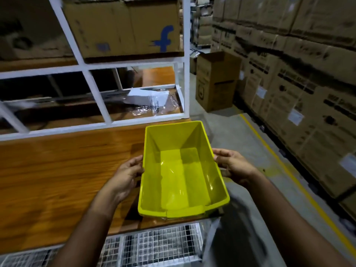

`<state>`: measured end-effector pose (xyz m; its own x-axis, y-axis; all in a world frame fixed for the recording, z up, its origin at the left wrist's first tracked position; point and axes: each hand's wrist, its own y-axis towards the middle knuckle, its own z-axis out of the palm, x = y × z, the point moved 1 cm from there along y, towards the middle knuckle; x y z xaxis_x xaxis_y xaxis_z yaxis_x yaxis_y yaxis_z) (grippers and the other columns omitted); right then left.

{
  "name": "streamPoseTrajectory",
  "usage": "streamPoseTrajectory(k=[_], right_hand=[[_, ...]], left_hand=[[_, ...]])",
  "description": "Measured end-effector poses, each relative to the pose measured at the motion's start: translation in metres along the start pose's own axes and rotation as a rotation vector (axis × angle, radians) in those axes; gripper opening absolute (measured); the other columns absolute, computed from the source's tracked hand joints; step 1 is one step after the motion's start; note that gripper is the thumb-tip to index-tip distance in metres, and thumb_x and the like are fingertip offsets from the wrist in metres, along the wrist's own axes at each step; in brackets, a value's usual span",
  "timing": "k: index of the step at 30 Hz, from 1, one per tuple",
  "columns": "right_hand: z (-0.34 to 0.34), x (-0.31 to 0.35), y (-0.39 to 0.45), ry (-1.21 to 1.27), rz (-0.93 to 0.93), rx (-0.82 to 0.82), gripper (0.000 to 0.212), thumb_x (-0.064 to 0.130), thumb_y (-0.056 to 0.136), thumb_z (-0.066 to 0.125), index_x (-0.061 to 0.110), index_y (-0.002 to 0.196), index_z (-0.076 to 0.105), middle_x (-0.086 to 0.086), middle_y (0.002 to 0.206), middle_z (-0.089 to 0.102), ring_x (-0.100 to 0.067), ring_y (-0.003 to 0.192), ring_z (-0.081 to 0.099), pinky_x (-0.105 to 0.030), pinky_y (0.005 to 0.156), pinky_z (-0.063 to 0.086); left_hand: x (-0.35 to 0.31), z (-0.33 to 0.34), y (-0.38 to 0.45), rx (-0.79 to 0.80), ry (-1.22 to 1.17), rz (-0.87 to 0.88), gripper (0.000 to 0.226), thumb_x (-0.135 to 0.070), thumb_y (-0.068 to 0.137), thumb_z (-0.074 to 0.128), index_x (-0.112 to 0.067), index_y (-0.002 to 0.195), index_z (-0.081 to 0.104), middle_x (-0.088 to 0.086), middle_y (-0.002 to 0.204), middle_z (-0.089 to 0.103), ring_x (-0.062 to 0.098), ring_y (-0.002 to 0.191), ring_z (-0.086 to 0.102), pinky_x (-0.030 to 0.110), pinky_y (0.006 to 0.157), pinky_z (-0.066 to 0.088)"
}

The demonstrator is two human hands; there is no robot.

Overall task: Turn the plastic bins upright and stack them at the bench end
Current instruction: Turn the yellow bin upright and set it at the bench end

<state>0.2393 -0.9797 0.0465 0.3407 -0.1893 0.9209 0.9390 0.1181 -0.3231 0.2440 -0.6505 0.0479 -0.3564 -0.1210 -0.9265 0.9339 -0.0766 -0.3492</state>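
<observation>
A yellow plastic bin (181, 174) is upright with its open side facing up, at the right end of the wooden bench (57, 170). Its inside holds nothing. My left hand (128, 174) grips the bin's left wall and my right hand (232, 166) grips its right wall. Whether the bin rests on the bench or hangs just above it, I cannot tell. No other bin is in view.
A white metal rack (96, 93) stands at the back of the bench, with cardboard boxes (123, 27) on its shelf. Wire mesh (158, 245) lies below the bench's front edge. An open carton (215, 81) and a wall of stacked cartons (298, 74) line the aisle on the right, beside a yellow floor line (289, 170).
</observation>
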Motion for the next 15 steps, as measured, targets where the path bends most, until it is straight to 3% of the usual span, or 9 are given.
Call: streamPoseTrajectory(k=[3, 5, 8, 10, 12, 15], right_hand=[[-0.005, -0.005, 0.005, -0.011, -0.017, -0.008, 0.027, 0.005, 0.095, 0.058, 0.011, 0.119, 0.066, -0.008, 0.103, 0.074, -0.019, 0.088, 0.067, -0.028, 0.070, 0.059], [-0.009, -0.006, 0.005, -0.046, -0.024, -0.024, 0.028, 0.008, 0.095, 0.058, 0.010, 0.122, 0.065, -0.010, 0.104, 0.070, -0.022, 0.090, 0.061, -0.029, 0.070, 0.056], [-0.023, -0.017, 0.008, -0.062, -0.020, -0.116, 0.026, 0.011, 0.096, 0.056, 0.009, 0.120, 0.064, -0.009, 0.099, 0.064, -0.022, 0.081, 0.058, -0.029, 0.067, 0.052], [-0.033, -0.030, 0.011, -0.090, -0.020, -0.194, 0.022, 0.008, 0.096, 0.052, 0.009, 0.116, 0.064, -0.006, 0.091, 0.062, -0.017, 0.067, 0.056, -0.025, 0.058, 0.049], [-0.040, -0.050, 0.017, -0.159, -0.002, -0.250, 0.020, 0.006, 0.097, 0.048, 0.007, 0.112, 0.062, -0.005, 0.082, 0.058, -0.014, 0.058, 0.052, -0.023, 0.053, 0.044], [-0.050, -0.091, 0.034, -0.338, 0.028, -0.265, 0.027, 0.019, 0.092, 0.054, 0.007, 0.113, 0.065, -0.007, 0.082, 0.066, -0.019, 0.061, 0.059, -0.034, 0.060, 0.054]], left_hand=[[0.002, 0.000, -0.001, 0.000, 0.051, 0.009, 0.048, 0.012, 0.090, 0.045, -0.009, 0.133, 0.053, 0.010, 0.109, 0.068, 0.022, 0.089, 0.065, 0.035, 0.076, 0.051], [-0.001, 0.004, -0.005, -0.025, 0.172, 0.066, 0.045, 0.009, 0.090, 0.049, -0.012, 0.130, 0.053, 0.009, 0.109, 0.067, 0.014, 0.085, 0.066, 0.027, 0.068, 0.052], [-0.009, 0.009, -0.009, -0.283, 0.560, 0.379, 0.052, -0.004, 0.079, 0.069, -0.019, 0.127, 0.056, 0.011, 0.113, 0.060, 0.018, 0.090, 0.064, 0.028, 0.072, 0.052], [-0.018, 0.031, -0.017, -0.354, 0.676, 0.619, 0.048, -0.004, 0.076, 0.072, -0.023, 0.119, 0.061, 0.007, 0.105, 0.061, 0.016, 0.087, 0.062, 0.030, 0.073, 0.053], [-0.024, 0.067, -0.022, -0.226, 0.611, 0.662, 0.036, -0.005, 0.082, 0.070, -0.023, 0.112, 0.063, 0.005, 0.095, 0.065, 0.011, 0.078, 0.063, 0.026, 0.070, 0.054], [-0.021, 0.127, -0.014, 0.008, 0.626, 0.419, 0.037, -0.021, 0.088, 0.068, -0.020, 0.124, 0.061, 0.002, 0.096, 0.066, 0.018, 0.081, 0.068, 0.043, 0.073, 0.060]])
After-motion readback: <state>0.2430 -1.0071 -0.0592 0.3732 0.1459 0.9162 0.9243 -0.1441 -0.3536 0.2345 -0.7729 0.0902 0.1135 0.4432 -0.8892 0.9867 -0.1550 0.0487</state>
